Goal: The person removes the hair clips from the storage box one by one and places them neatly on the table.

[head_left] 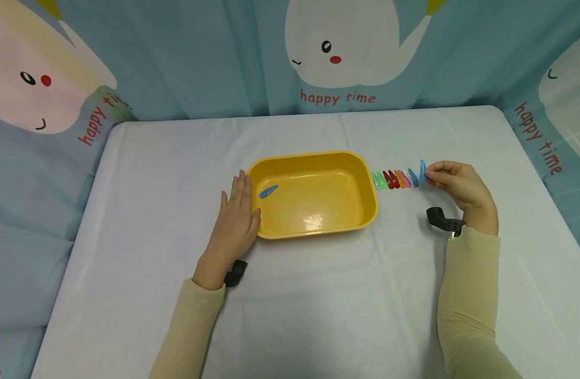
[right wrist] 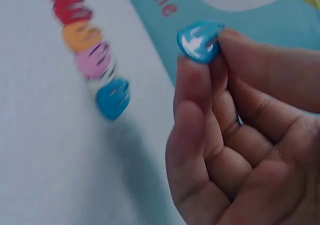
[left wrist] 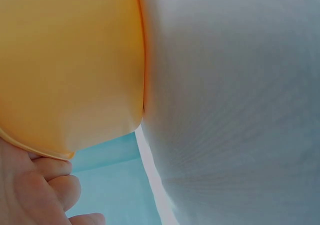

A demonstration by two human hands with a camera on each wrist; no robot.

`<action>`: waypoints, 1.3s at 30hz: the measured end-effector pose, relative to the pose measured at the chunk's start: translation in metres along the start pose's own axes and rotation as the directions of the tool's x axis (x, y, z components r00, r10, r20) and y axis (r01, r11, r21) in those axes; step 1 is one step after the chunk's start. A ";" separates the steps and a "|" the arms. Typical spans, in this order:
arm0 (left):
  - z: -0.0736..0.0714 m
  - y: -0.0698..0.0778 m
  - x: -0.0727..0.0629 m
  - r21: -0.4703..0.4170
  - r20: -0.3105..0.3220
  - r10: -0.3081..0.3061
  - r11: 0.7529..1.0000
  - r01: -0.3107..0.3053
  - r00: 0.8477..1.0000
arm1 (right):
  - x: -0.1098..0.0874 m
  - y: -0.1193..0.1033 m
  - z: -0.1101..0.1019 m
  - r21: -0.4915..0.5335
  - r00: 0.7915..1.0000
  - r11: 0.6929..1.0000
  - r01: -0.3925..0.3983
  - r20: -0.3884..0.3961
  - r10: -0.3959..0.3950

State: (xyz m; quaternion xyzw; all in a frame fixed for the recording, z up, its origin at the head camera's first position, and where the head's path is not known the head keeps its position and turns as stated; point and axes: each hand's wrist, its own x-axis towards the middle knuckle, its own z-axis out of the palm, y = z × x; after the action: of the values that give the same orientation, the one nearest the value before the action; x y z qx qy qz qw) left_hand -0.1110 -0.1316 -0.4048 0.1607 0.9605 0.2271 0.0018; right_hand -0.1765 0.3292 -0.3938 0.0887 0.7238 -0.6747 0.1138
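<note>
My right hand (head_left: 462,189) pinches a light-blue snap hair clip (right wrist: 200,41) between thumb and fingertips, held up off the table at the right end of a row of clips. In that row lie green clips (head_left: 379,180), dark red ones, an orange clip (right wrist: 82,35), a pink clip (right wrist: 95,61), a white one partly covered, and a darker blue clip (right wrist: 113,100). My left hand (head_left: 235,221) rests with straight fingers along the left rim of a yellow tray (head_left: 318,231). Inside the tray, near its left end, lies one blue hair clip (head_left: 268,191).
A white cloth (head_left: 327,295) covers the table. Blue curtains (head_left: 176,63) with printed cartoon whales hang behind and at both sides. A black wrist camera (head_left: 444,221) sits under the right wrist, another (head_left: 236,273) by the left wrist.
</note>
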 end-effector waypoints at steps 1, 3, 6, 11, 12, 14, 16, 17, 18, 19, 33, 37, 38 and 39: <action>0.000 0.000 0.000 0.002 -0.001 0.000 1.000 0.000 1.000 | 0.001 0.002 -0.001 -0.009 1.000 1.000 -0.005 -0.010 0.005; 0.000 0.000 0.000 0.004 -0.004 0.000 1.000 0.000 1.000 | 0.003 0.005 -0.003 -0.035 0.999 0.999 -0.015 -0.032 0.014; 0.000 0.000 0.000 0.003 -0.002 -0.004 1.000 0.004 1.000 | 0.006 0.009 -0.004 -0.150 0.997 0.988 -0.025 -0.075 0.014; 0.000 0.000 0.000 -0.003 0.001 -0.007 1.000 0.007 1.000 | 0.007 0.012 -0.001 -0.319 0.991 0.947 -0.038 -0.136 -0.006; 0.000 0.000 0.000 -0.003 -0.001 -0.005 1.000 0.005 1.000 | 0.007 0.012 0.000 -0.345 0.989 0.938 -0.041 -0.145 -0.010; 0.000 0.000 0.000 -0.003 -0.009 0.001 1.000 -0.001 1.000 | 0.007 0.012 0.002 -0.382 0.987 0.923 -0.041 -0.159 -0.023; 0.000 0.000 0.000 -0.004 -0.015 0.006 1.000 -0.006 1.000 | 0.007 0.012 0.004 -0.406 0.985 0.913 -0.041 -0.169 -0.031; 0.000 0.000 0.000 -0.006 -0.017 0.006 1.000 -0.007 1.000 | 0.007 0.012 0.005 -0.422 0.984 0.906 -0.039 -0.176 -0.040; 0.000 0.000 0.000 -0.007 -0.017 0.007 1.000 -0.007 1.000 | 0.007 0.012 0.005 -0.433 0.983 0.901 -0.041 -0.181 -0.042; 0.000 0.000 0.000 -0.008 -0.019 0.007 1.000 -0.007 1.000 | 0.008 0.012 0.006 -0.444 0.982 0.895 -0.045 -0.185 -0.042; 0.000 0.000 0.000 0.001 -0.007 0.001 1.000 -0.001 1.000 | 0.011 0.010 0.014 -0.532 0.968 0.837 -0.130 -0.249 -0.008; 0.000 0.000 0.000 0.001 -0.001 -0.002 1.000 0.002 1.000 | 0.010 0.010 0.016 -0.525 0.960 0.839 -0.143 -0.281 -0.013; 0.000 0.000 0.000 0.000 0.000 -0.003 1.000 0.003 1.000 | 0.010 0.010 0.016 -0.532 0.959 0.834 -0.144 -0.284 -0.016; 0.000 0.000 0.000 0.001 0.000 -0.004 1.000 0.004 1.000 | 0.010 0.010 0.017 -0.539 0.958 0.830 -0.147 -0.286 -0.016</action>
State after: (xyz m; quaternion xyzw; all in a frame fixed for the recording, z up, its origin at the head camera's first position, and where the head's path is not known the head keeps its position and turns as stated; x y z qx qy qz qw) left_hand -0.1109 -0.1314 -0.4044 0.1590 0.9609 0.2267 0.0024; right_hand -0.1821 0.3128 -0.4075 0.1707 0.8933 -0.4122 0.0552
